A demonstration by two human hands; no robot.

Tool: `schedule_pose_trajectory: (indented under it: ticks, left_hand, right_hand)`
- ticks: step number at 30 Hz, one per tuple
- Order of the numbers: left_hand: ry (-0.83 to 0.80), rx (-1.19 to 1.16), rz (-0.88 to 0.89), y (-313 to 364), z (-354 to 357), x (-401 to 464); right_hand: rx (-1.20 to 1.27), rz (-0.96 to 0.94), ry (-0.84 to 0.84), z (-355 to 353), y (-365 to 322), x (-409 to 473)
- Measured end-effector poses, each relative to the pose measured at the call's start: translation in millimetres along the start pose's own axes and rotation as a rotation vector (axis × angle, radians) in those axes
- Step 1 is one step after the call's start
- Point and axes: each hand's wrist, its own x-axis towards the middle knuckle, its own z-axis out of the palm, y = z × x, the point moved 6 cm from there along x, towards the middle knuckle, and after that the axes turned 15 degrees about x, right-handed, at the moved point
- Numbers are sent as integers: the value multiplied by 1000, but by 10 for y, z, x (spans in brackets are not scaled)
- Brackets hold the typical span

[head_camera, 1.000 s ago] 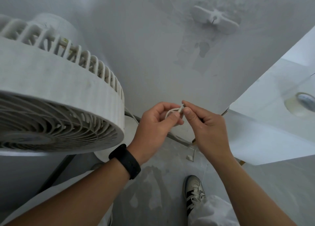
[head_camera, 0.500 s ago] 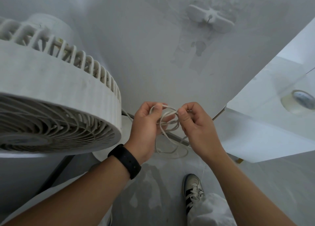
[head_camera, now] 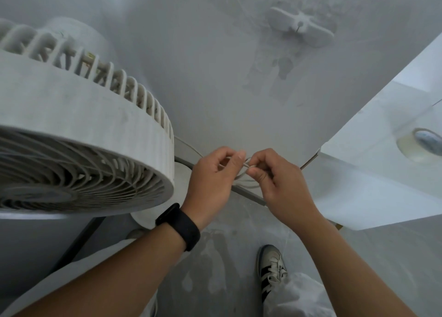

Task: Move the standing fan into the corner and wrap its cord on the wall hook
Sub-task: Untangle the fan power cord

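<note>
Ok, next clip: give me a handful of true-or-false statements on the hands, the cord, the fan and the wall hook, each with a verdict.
1. Both hands pinch the thin white cord. True: left hand and right hand meet on its loops.
2. The cord already hangs on the white wall hook. False: the hook is bare.
3. The round white grilled fan is to the left of the hands. True.
4. The black wristband is on the right wrist. False: left wrist.
5. The clear tape roll lies on the floor. False: it sits on the white surface at right.

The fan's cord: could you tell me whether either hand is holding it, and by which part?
Both hold it. The left hand and right hand pinch the cord at its gathered loops; slack hangs below them.
</note>
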Motion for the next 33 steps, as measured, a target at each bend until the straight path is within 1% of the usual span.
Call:
schedule_pose_trajectory:
  ticks: [2, 3, 5, 7, 9, 10, 11, 13, 14, 16, 19, 21, 23, 25, 27, 31, 33]
  left_hand:
    - [3, -3, 12, 7, 7, 0]
    - [10, -56, -23, -3, 5, 13]
    - [54, -267, -184, -56, -13, 34]
    - [111, -516, -356, -120, -41, 52]
    - [149, -707, -443, -164, -57, 54]
    - [167, -722, -449, -178, -64, 52]
    - [185, -654, -426, -174, -75, 46]
    - [219, -371, -311, -131, -93, 24]
    - [232, -234, -234, -96, -101, 15]
    - [215, -66, -97, -45, -101, 10]
    - [90, 122, 34, -14, -19, -29]
    - [21, 190, 115, 15, 55, -66]
    - [14, 235, 182, 40, 78, -77]
    - [63, 296, 227, 50, 42, -52]
    - [107, 288, 200, 37, 14, -29]
    - [202, -100, -111, -134, -71, 28]
    - [241, -287, -225, -186, -88, 41]
  right_hand:
    - [40, -2, 28, -12, -18, 0]
    - [76, -1, 54, -32, -32, 3]
    - [154, 15, 95, -79, -50, 13]
    - [233, 60, 101, -110, -25, 28]
    - [278, 110, 100, -127, 39, 31]
    - [290, 127, 112, -138, 70, 30]
    - [301, 138, 131, -154, 93, 27]
    - [313, 138, 173, -194, 112, 24]
    - [290, 127, 183, -215, 108, 29]
    - [173, 81, 156, -222, 71, 47]
    - [-15, 4, 74, -147, 3, 52]
    - [-71, -34, 43, -106, -22, 43]
    - [-61, -51, 48, -111, -46, 42]
    - [-30, -58, 59, -125, -67, 43]
    - [4, -58, 68, -123, -87, 36]
    - [147, 12, 112, -161, -58, 46]
    - [211, 64, 139, -193, 6, 53]
